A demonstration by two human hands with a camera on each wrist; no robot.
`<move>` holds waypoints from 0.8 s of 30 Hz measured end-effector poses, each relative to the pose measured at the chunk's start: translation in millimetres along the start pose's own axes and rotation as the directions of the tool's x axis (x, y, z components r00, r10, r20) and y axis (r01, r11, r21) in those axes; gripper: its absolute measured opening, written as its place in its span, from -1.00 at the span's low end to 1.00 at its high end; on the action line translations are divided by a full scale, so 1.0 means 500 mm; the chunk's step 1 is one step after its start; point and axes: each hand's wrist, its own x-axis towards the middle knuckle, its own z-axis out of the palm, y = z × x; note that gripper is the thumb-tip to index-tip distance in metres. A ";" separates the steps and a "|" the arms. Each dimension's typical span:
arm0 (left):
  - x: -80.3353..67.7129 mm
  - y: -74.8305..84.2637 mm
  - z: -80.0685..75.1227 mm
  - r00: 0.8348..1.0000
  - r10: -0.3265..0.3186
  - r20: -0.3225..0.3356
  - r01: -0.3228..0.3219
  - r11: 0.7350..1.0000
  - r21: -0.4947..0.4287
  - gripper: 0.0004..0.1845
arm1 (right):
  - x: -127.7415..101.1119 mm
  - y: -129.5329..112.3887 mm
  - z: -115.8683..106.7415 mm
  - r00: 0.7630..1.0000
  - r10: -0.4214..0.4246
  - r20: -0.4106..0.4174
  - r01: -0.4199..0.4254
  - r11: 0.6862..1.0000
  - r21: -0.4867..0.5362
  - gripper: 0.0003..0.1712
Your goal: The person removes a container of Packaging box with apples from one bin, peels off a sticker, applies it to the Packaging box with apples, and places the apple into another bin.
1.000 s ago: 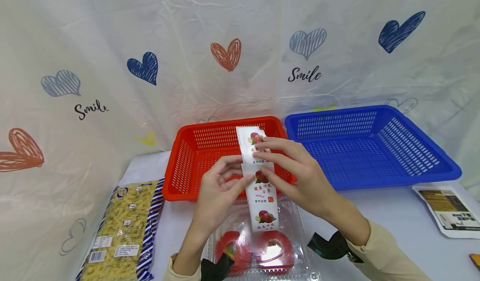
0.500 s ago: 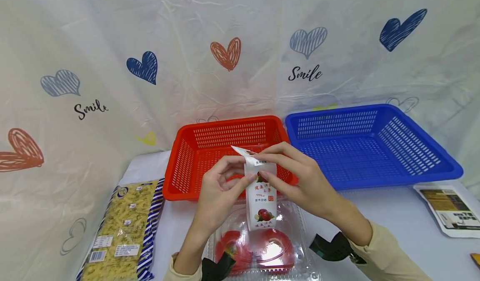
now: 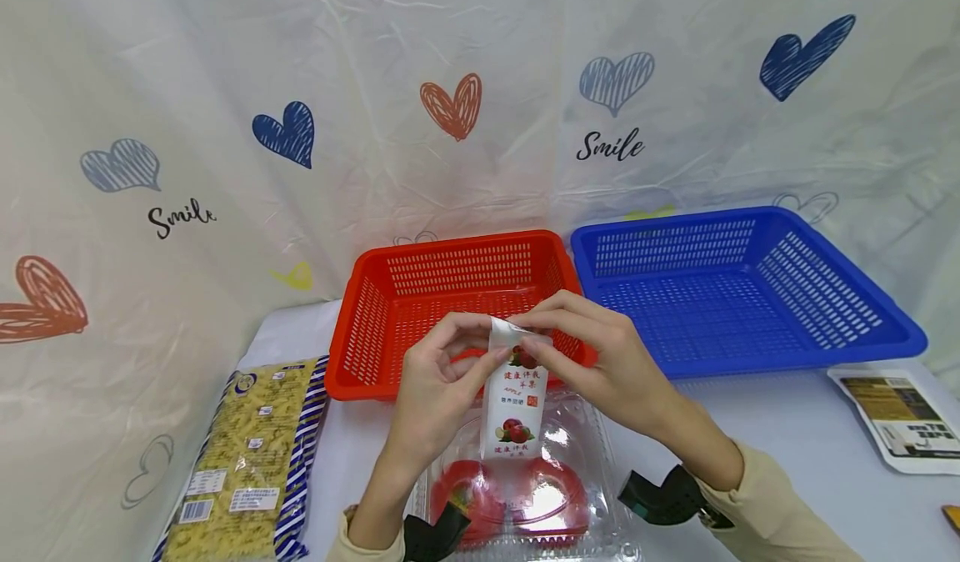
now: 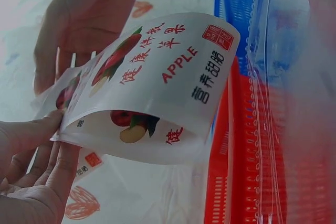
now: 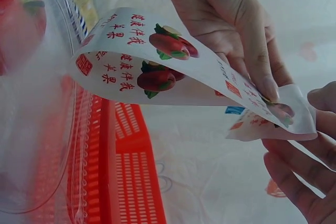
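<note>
A white strip of labels printed with red apples (image 3: 515,408) hangs between both hands in front of the red basket. My left hand (image 3: 435,378) pinches it near its upper end, the thumb (image 5: 268,85) flat on its face. From the other side my right hand (image 3: 600,358) pinches the same upper part with thumb and fingers. The wrist views show the strip (image 4: 157,72) bent into a loop, with a short end folded back behind the fingers. Below it stands a clear plastic box (image 3: 573,424) with red fruit (image 3: 551,495) inside.
A red basket (image 3: 375,253) is behind the hands, and a blue basket (image 3: 720,295) beside it on the right. At the left lies a yellow bag with blue-striped edges (image 3: 247,454). A white packet (image 3: 900,420) lies at the right.
The strip's upper end, upright a second ago, has folded back and down behind the fingers. The right hand's fingers have lowered a little at the fold; the left hand has stayed in place.
</note>
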 end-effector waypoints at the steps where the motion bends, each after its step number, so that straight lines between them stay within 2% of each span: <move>1: -0.001 0.000 0.000 1.000 0.002 0.000 -0.002 1.000 0.004 -0.67 | 0.000 0.000 0.000 1.000 0.007 0.003 -0.007 1.000 0.008 -0.54; 5: -0.002 -0.001 0.000 1.000 0.010 -0.001 -0.010 1.000 0.018 -0.67 | 0.001 -0.001 -0.001 1.000 0.028 0.011 -0.028 0.999 0.031 -0.57; 12: -0.002 -0.002 -0.002 1.000 0.020 0.000 -0.020 1.000 0.021 -0.66 | 0.004 -0.001 0.001 1.000 -0.008 -0.016 0.008 0.999 0.047 -0.54; 24: -0.002 -0.003 -0.005 0.999 0.052 -0.001 -0.052 0.997 0.062 -0.65 | 0.005 -0.004 -0.001 0.999 0.031 -0.014 -0.030 0.996 0.080 -0.59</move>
